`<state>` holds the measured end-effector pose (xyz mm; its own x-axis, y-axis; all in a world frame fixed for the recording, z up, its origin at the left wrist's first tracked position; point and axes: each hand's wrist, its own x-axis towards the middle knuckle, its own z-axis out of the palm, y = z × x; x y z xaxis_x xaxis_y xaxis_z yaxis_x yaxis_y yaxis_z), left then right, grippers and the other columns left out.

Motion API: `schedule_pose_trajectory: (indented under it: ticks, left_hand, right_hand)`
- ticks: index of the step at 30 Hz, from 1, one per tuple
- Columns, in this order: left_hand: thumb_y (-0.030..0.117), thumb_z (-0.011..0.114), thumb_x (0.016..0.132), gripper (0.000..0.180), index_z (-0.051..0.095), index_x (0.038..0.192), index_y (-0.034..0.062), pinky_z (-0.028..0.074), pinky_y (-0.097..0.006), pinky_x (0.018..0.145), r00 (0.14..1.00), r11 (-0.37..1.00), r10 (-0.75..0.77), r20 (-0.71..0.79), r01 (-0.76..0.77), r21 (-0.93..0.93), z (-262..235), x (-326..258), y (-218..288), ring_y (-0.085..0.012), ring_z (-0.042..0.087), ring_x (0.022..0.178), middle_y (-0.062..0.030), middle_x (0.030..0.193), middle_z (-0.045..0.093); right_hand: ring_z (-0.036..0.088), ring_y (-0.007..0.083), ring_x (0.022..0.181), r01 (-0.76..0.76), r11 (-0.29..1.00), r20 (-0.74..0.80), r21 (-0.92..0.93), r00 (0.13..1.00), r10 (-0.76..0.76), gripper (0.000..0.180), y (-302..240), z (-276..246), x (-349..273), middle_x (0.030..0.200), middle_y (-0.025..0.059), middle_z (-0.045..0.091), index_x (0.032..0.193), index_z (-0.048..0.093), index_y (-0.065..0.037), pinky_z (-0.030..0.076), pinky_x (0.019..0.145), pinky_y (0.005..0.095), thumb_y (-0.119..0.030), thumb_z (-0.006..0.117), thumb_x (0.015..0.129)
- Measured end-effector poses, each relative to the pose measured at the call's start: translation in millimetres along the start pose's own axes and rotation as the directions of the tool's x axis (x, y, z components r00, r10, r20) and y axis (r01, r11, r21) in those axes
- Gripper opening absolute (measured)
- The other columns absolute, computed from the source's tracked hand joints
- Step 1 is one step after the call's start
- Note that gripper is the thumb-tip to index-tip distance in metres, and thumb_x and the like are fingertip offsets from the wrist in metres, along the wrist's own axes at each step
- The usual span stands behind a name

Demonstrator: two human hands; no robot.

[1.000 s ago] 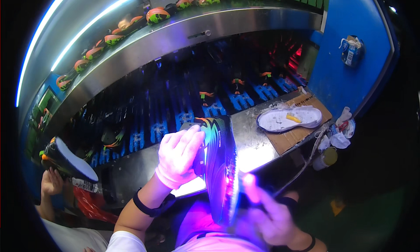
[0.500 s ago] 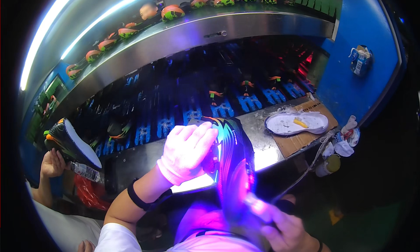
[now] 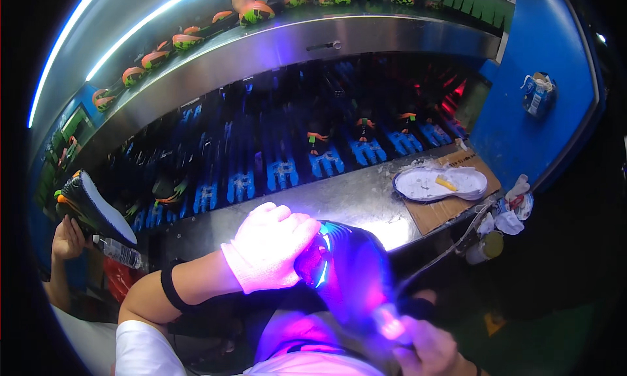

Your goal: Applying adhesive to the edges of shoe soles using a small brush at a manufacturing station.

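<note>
My left hand (image 3: 269, 249), in a white glove lit pink, grips one end of a dark shoe upper (image 3: 358, 262) with bright coloured streaks. Violet light falls over the upper, which is held in front of me over the bench's near edge. My bare right hand (image 3: 431, 350) is closed round a small tool with a glowing pale end (image 3: 390, 325). That end is against or very near the lower part of the upper; motion blur hides the tool's exact kind and whether it touches.
A white shoe sole (image 3: 441, 183) with a yellow piece on it lies on cardboard (image 3: 424, 218) at right. Blue holders (image 3: 282, 175) line the machine beyond the metal bench (image 3: 353, 196). Orange-green uppers (image 3: 256, 13) sit on the upper shelf. At left, another person's hand (image 3: 68, 239) holds a shoe (image 3: 98, 206).
My left hand and the upper have come down and nearer to me, and the upper is tilted more. My right hand has shifted slightly down. The other person's shoe has moved a little left.
</note>
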<state>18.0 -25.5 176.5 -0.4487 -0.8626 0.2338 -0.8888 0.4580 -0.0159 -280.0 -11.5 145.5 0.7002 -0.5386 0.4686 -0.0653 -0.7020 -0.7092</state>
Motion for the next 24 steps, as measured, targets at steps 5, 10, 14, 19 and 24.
schedule_pose_trajectory:
  ticks: [5, 10, 14, 19, 24]
  left_hand:
    - [0.031, 0.077, 0.057, 0.054, 0.063, 0.104, 0.0064, 0.047, -0.04, 0.071, 0.965, 0.996, -0.03, 0.26, 0.052, -0.075, -3.9, -4.3, -5.8, -0.0289, 0.063, 0.078, -0.0103, 0.087, 0.067]
    - [0.038, 0.079, 0.058, 0.051, 0.067, 0.098, 0.0095, 0.051, -0.043, 0.068, 0.851, 0.933, 0.025, 0.525, 0.17, -0.319, 0.3, -3.7, -6.1, -0.0333, 0.066, 0.073, -0.0113, 0.076, 0.067]
    - [0.04, 0.081, 0.06, 0.051, 0.067, 0.098, 0.0094, 0.053, -0.038, 0.069, 0.75, 0.846, 0.071, 0.657, 0.304, -0.439, 11.1, 0.0, -7.7, -0.0295, 0.067, 0.076, -0.0107, 0.082, 0.069]
    - [0.036, 0.086, 0.06, 0.054, 0.066, 0.102, 0.0081, 0.054, -0.033, 0.072, 0.69, 0.748, 0.121, 0.713, 0.409, -0.523, 17.7, 1.1, -18.7, -0.0229, 0.069, 0.079, -0.0093, 0.086, 0.071]
    - [0.035, 0.082, 0.056, 0.06, 0.063, 0.105, 0.0076, 0.053, -0.032, 0.074, 0.658, 0.577, 0.228, 0.718, 0.503, -0.644, 30.5, 0.6, -27.5, -0.0208, 0.067, 0.08, -0.0077, 0.088, 0.07]
  right_hand:
    - [0.058, 0.0163, 0.062, 0.203, 0.567, 0.228, -0.798, 0.973, -0.027, 0.032, -6.6, -7.0, 0.0, 0.081, 0.0057, 0.06, 0.118, 0.058, -0.007, 0.048, 0.048, 0.032, -0.027, 0.054, 0.095]
    - [0.061, 0.0178, 0.064, 0.126, 0.86, 0.105, -0.494, 0.991, -0.085, 0.039, 13.2, -4.6, 7.5, 0.087, 0.0075, 0.065, 0.123, 0.055, -0.001, 0.048, 0.053, 0.0294, -0.009, 0.06, 0.085]
    - [0.06, 0.0219, 0.059, 0.108, 0.868, -0.006, -0.485, 0.992, -0.127, 0.041, 35.2, 5.4, 13.5, 0.082, 0.0095, 0.065, 0.115, 0.059, 0.001, 0.044, 0.047, 0.0311, -0.007, 0.066, 0.076]
    - [0.05, 0.0161, 0.048, 0.185, 0.908, -0.036, -0.377, 0.976, -0.214, 0.059, 60.4, 9.8, 24.5, 0.07, 0.0058, 0.052, 0.132, 0.048, 0.006, 0.042, 0.039, 0.0275, -0.004, 0.066, 0.076]
    - [0.053, 0.0167, 0.049, 0.241, 0.932, -0.031, -0.271, 0.966, -0.258, 0.057, 71.3, 13.8, 31.8, 0.072, 0.0069, 0.054, 0.131, 0.048, 0.006, 0.042, 0.039, 0.0281, -0.004, 0.066, 0.077]
